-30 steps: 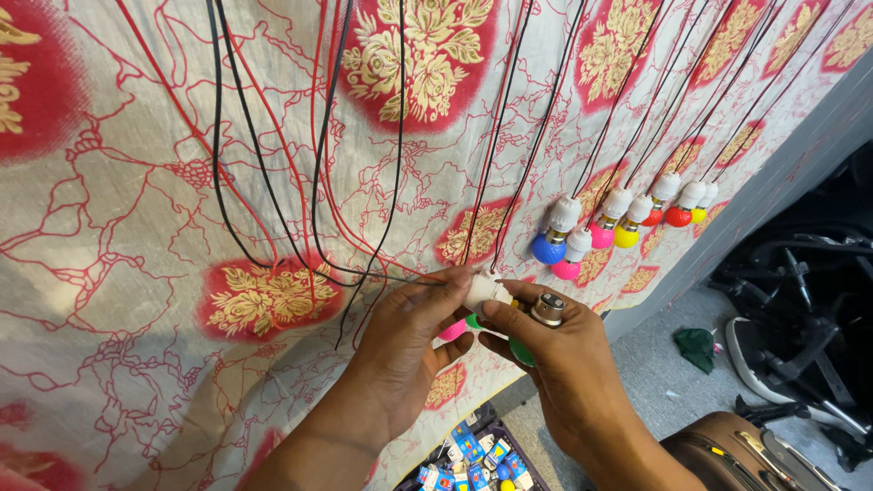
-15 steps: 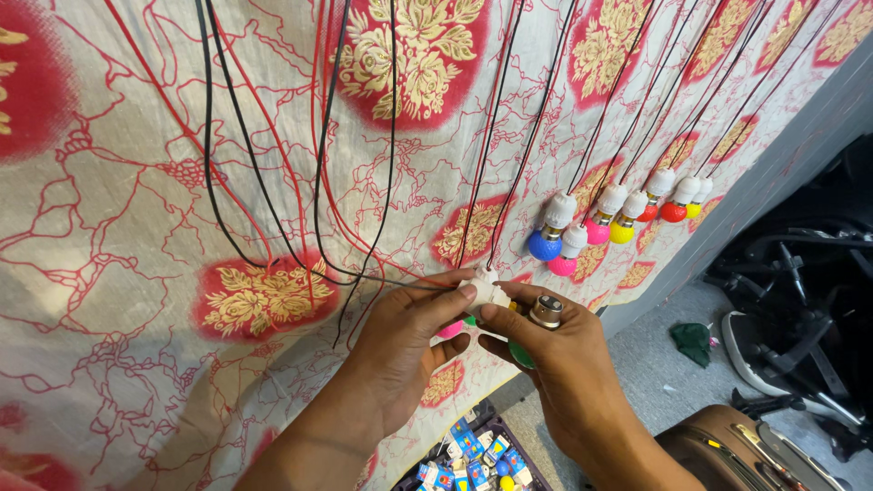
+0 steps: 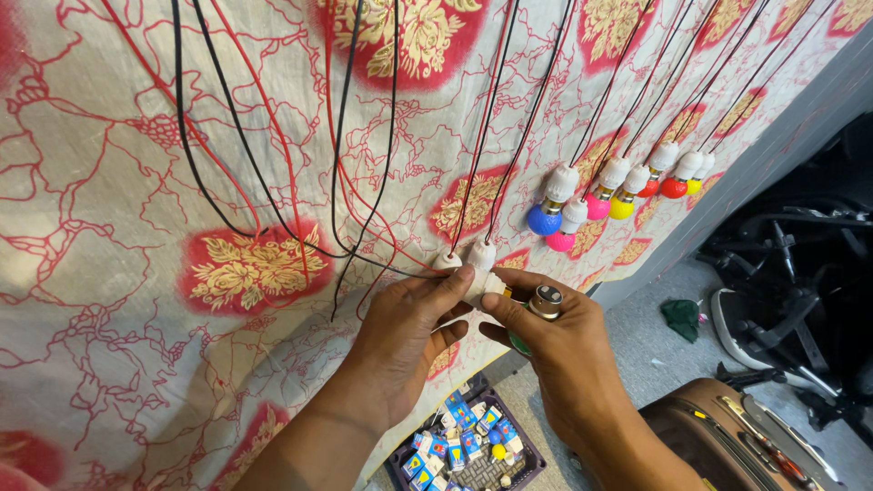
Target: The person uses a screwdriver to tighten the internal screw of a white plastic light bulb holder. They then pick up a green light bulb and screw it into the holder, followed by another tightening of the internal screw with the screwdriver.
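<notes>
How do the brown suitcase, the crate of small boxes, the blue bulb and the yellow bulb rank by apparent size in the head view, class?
1. Brown suitcase, though partly cut off by the frame.
2. Crate of small boxes, partly hidden by the arms.
3. Blue bulb.
4. Yellow bulb, slightly smaller; it hangs farther from the camera, so that gap is unsure.

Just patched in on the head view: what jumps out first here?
The red-and-gold floral cloth fills the upper left, with red and black wires running down it. At centre the left hand and right hand meet on white lamp sockets. At upper right hangs a row of coloured bulbs.
</notes>
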